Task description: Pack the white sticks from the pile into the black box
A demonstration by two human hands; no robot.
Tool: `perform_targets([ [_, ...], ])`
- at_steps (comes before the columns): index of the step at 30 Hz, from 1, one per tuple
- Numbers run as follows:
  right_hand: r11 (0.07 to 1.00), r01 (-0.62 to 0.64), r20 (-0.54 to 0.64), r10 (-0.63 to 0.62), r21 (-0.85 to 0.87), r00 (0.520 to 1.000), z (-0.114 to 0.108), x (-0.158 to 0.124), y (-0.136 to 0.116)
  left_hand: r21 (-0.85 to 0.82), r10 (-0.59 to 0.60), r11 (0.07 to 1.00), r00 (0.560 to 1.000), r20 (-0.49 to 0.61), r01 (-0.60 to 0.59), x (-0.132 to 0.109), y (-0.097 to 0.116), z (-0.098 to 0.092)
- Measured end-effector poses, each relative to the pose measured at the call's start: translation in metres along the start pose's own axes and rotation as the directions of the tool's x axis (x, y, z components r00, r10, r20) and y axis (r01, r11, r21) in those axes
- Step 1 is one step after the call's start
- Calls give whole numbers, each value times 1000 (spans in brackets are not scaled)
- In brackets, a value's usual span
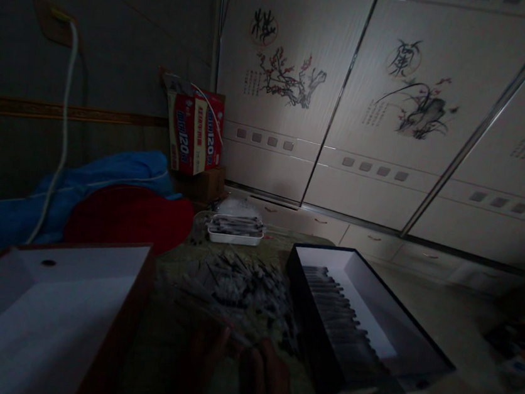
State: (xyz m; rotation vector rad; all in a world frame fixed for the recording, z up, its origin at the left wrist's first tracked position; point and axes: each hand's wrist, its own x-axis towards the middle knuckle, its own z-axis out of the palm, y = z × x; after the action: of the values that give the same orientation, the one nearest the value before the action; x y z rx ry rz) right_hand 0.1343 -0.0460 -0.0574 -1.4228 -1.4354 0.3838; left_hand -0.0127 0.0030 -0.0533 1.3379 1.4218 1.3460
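Low in the dim head view, my left hand is closed with its thumb up, and my right hand is curled beside it. Between them runs a slim, pale pen-like stick, pinched by the fingers of both; its details are lost in the dark. Just beyond my hands lies a loose pile of thin black and clear pen-like pieces. On the right stands an open dark box with a row of dark slim pieces laid side by side along its left part.
An open box with a white inside stands at the left. At the table's far end is a white tray of thin sticks. Behind are red cloth, blue cloth, a red-and-yellow carton, a hanging white cable and wardrobe doors.
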Motion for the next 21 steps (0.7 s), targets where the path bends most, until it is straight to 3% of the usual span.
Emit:
perform_targets([
  [5, 998, 38, -111, -43, -47, 993, 3, -3, 15, -64, -38, 997, 999, 27, 40, -1, 12, 2],
  [10, 999, 49, 4, -49, -8, 999, -2, 2, 10, -100, -36, 994, 997, 67, 43, -2, 23, 2],
  [15, 978, 162, -86, -174, -131, 981, 1, -8, 27, -106, -52, 993, 997, 63, 58, -4, 23, 5],
  [18, 990, 56, -145, -75, -131, 987, 3, -12, 27, -92, -52, 994, 997, 52, 57, -4, 20, 2],
  [21, 997, -7, -46, 4, -74, 999, 2, -9, 19, -79, -56, 995, 997, 49, 60, -1, 17, 2],
])
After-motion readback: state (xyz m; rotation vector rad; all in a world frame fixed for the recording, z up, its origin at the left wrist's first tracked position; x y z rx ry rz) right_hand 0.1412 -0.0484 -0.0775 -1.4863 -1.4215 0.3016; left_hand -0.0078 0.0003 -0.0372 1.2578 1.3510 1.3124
